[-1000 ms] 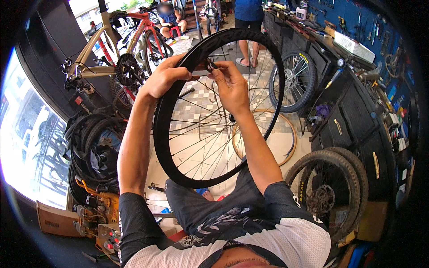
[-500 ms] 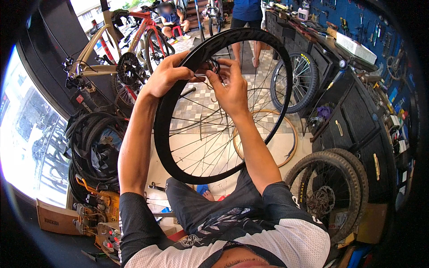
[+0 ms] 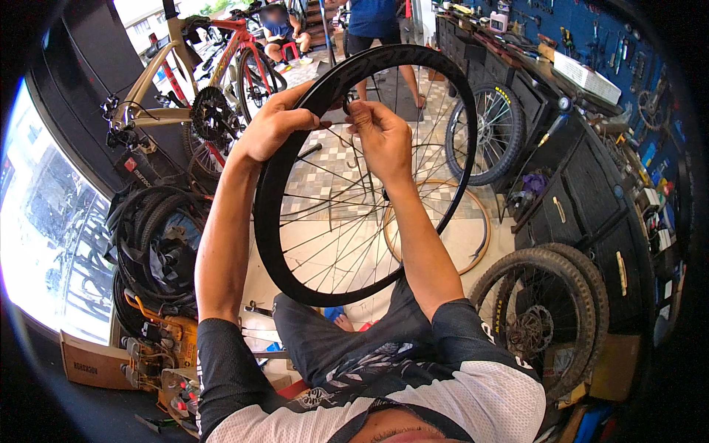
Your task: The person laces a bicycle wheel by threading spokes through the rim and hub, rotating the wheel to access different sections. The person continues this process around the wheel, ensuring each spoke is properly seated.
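Note:
A bicycle wheel with a deep black rim (image 3: 270, 236) and thin dark spokes stands tilted in front of me, above my lap. My left hand (image 3: 275, 131) is closed on the rim at its upper left, with fingertips reaching the inner edge. Inside the rim, beside the spokes, my right hand (image 3: 387, 142) pinches a small dark tool (image 3: 350, 99) between thumb and fingers. It may be a spoke wrench, but the fingers cover much of it. The hub is partly hidden by my right wrist.
Beyond the wheel lie a tan-edged tyre (image 3: 481, 255) and a leaning knobby wheel (image 3: 509, 136). More mountain bike wheels (image 3: 532, 325) stand at the right by black drawers (image 3: 591, 192). Left are bike frames (image 3: 155, 114) and piled tyres (image 3: 148, 236). A person in blue (image 3: 374, 18) stands ahead; another sits behind.
My right fingers have drawn together into a pinch around the small dark tool, which sits slightly higher. The wheel's right side has shifted slightly left. The standing person has moved left.

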`<state>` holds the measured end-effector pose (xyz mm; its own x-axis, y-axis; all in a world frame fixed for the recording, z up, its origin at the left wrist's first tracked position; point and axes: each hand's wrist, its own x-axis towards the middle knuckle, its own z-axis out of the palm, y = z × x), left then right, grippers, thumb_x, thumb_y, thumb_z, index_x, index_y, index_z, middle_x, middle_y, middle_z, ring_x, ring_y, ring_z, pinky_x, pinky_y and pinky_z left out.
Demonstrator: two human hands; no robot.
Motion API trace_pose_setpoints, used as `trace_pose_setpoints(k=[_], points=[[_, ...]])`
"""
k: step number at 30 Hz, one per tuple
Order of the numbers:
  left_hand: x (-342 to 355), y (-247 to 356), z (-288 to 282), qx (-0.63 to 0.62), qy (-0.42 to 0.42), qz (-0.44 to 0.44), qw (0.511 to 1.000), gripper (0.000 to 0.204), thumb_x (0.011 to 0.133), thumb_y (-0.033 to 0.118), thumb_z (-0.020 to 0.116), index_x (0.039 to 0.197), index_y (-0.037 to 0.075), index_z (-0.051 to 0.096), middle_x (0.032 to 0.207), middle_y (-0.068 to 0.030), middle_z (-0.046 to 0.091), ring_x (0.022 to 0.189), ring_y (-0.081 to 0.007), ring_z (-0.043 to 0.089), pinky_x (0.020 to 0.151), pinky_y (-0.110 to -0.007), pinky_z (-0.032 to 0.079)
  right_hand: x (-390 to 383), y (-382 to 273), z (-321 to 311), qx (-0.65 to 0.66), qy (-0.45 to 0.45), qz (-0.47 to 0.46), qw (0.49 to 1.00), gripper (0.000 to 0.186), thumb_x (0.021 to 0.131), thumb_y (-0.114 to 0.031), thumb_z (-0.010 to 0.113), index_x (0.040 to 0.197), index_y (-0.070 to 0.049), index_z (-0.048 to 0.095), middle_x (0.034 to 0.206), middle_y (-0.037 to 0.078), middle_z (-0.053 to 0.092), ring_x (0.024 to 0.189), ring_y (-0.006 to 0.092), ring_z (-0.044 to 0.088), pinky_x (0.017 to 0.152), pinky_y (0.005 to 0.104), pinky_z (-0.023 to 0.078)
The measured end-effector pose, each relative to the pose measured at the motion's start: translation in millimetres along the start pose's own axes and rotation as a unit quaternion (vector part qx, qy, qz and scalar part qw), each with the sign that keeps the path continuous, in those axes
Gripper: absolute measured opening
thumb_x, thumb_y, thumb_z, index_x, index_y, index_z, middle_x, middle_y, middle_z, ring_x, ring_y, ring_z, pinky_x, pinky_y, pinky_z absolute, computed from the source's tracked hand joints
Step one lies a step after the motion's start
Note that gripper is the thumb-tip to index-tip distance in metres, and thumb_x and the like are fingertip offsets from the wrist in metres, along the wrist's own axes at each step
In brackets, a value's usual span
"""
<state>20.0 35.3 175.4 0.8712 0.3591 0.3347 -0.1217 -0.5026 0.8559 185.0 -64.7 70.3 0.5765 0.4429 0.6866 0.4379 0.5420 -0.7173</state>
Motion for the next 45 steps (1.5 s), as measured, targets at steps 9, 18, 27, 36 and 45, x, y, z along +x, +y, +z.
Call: trace_pose_setpoints(k=[9,18,27,36,45], points=[[-4,3,-1,0.025,-0.001,-0.012,1.000,0.050,0.086,0.013,0.065,0.133,-0.004,0.067,0.108,-0.0098,0.073,0.101,-0.0164,0.069,0.093,-0.030,0.053,-2,-20,0,-0.293,0.075,-0.117,0.946,0.017,0.103,-0.022,0.068,0.101,-0.007,0.076,0.090,0.008,0.072,0.079,0.0343,0.071,0.069,0.0447,0.057],[-4,-6,-1,-0.035,-0.012,-0.023,0.999,0.055,0.090,0.021,0.064,0.136,-0.008,0.063,0.121,-0.0169,0.073,0.111,-0.0249,0.071,0.106,-0.038,0.052,2,-25,-22,-0.358,0.063,-0.133,0.922,0.018,0.097,-0.025,0.077,0.106,-0.010,0.079,0.099,0.012,0.064,0.094,0.0333,0.066,0.079,0.0447,0.054],[13,-59,29,-0.306,-0.069,0.054,0.948,0.076,0.102,0.059,0.057,0.150,0.000,0.052,0.148,-0.0192,0.061,0.144,-0.0368,0.053,0.122,-0.060,0.038,-18,22,-61,-0.074,0.013,0.032,0.997,0.027,0.108,-0.028,0.066,0.110,-0.001,0.070,0.095,0.003,0.070,0.086,0.0133,0.066,0.078,0.0285,0.051],[19,-76,62,-0.273,-0.011,0.141,0.951,0.054,0.100,0.050,0.070,0.133,0.007,0.063,0.127,-0.0109,0.069,0.132,-0.0302,0.063,0.118,-0.055,0.046,-27,20,-64,-0.062,-0.025,0.061,0.996,0.028,0.113,-0.030,0.058,0.107,-0.003,0.062,0.087,0.002,0.065,0.078,0.0099,0.064,0.072,0.0261,0.049],[22,-62,79,-0.275,0.044,0.136,0.951,0.032,0.102,0.029,0.073,0.123,0.006,0.066,0.114,-0.0062,0.067,0.122,-0.0223,0.064,0.111,-0.042,0.048,-28,21,-69,-0.090,-0.025,0.060,0.994,0.031,0.113,-0.032,0.058,0.106,-0.002,0.060,0.085,0.002,0.064,0.076,0.0096,0.063,0.069,0.0269,0.049]])
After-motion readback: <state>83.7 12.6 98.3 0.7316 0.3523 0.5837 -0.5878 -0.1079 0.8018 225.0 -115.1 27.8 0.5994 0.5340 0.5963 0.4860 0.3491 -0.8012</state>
